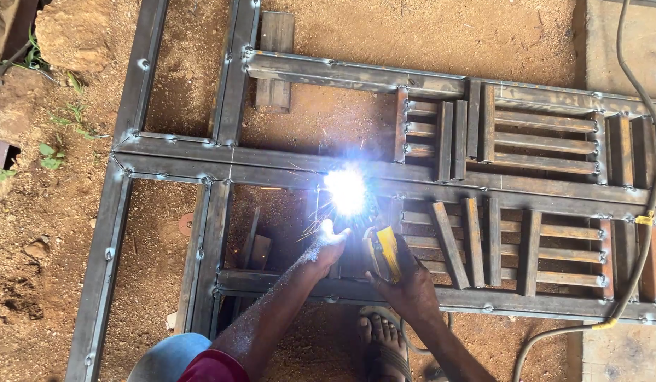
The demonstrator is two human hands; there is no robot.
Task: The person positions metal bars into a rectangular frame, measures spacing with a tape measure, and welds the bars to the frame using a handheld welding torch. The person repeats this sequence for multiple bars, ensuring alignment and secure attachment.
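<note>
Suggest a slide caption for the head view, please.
Right hand holds a yellow welding holder; left hand steadies the steel frame.

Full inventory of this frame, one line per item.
steel frame: 1, grey-brown, flat on the ground across the view
weld arc: 1, white-blue glare, on the frame's middle bar
electrode holder: 1, yellow and black, in the right hand
cable: 1, grey with yellow tape, down the right edge
rock: 1, tan, top left
sandy ground: reddish-brown, under everything
bare foot: 1, bottom centre
left hand: 1, on the frame below the arc
right hand: 1, gripping the holder
</note>
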